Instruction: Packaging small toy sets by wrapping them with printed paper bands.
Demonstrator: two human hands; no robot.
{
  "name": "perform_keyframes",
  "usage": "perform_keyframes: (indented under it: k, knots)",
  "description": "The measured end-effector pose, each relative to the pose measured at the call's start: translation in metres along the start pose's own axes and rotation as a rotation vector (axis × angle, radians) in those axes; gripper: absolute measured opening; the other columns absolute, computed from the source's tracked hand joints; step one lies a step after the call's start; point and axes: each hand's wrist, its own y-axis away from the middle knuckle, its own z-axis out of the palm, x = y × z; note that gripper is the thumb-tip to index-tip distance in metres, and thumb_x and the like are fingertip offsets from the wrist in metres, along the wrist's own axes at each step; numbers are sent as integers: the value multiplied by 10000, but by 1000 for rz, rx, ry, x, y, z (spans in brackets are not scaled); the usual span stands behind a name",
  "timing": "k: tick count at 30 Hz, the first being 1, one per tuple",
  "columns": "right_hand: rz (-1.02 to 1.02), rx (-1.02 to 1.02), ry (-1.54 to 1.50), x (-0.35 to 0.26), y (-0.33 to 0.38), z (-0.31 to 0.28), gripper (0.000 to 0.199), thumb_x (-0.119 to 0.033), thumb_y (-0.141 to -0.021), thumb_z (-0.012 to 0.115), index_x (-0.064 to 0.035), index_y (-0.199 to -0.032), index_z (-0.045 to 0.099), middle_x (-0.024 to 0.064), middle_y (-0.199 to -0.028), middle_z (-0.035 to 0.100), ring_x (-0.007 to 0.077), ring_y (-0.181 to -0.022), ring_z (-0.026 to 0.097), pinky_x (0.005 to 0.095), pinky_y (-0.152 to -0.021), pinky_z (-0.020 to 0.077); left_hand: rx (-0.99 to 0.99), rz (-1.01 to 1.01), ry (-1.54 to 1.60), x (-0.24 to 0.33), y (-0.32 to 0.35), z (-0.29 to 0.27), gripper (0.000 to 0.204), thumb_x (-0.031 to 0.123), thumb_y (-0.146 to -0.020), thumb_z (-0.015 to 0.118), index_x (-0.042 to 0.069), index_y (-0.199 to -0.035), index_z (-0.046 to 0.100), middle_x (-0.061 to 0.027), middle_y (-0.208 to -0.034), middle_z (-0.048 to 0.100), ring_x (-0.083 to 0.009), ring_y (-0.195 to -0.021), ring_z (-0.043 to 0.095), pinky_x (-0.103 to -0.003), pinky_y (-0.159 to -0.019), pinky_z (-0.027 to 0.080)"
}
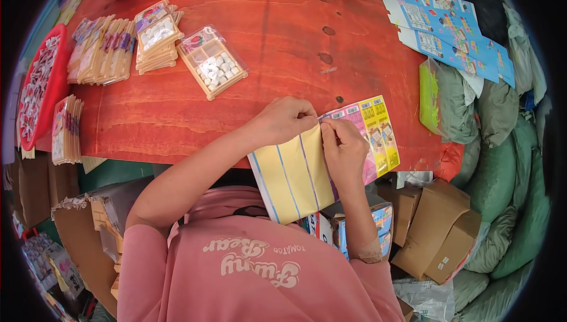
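Both my hands meet at the front edge of the red table over a sticker sheet (378, 136). Its right part shows pink and yellow printed labels, while a pale yellow part (289, 174) with blue and purple stripes hangs over the edge toward my lap. My left hand (284, 120) is closed, pinching the sheet's top edge. Beside it, my right hand (344, 146) pinches the same edge with curled fingers. Beyond my hands lies a wooden compartment box (212, 62) with white cubes under a clear cover.
Stacked wooden boxes (158, 36) and more bundles (101, 50) stand at the left. A red basin (59, 56) of small wrapped pieces sits on the left edge. Blue printed cards (452, 33) lie far right, by a green-filled container (430, 95). Cardboard boxes (440, 227) and green sacks (502, 180) crowd below right.
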Motion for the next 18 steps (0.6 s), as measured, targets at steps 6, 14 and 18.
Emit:
perform_keyframes:
  k: [6, 14, 18]
  knots:
    - [231, 12, -161, -1, 3, 0, 74, -46, -782, 634, 6, -827, 660, 122, -747, 646, 212, -632, 629, 299, -577, 488, 37, 75, -4, -3, 3, 8, 201, 166, -821, 546, -2, -892, 630, -133, -766, 623, -237, -728, 620, -350, -664, 466]
    - [284, 85, -163, -6, 6, -1, 79, -52, -779, 647, 19, -813, 659, 124, -699, 635, 179, -587, 612, 285, -554, 474, 268, 247, -2, 2, 9, 23, 136, 90, -827, 555, -10, -891, 620, -118, -821, 605, -233, -721, 595, -346, -631, 452]
    - [296, 88, -139, -5, 5, -2, 72, -45, -769, 650, 17, -804, 658, 125, -694, 634, 176, -575, 608, 286, -536, 467, 357, 360, -173, 5, 9, 29, 86, 18, -815, 553, -17, -876, 603, -117, -754, 562, -246, -657, 576, -332, -575, 439]
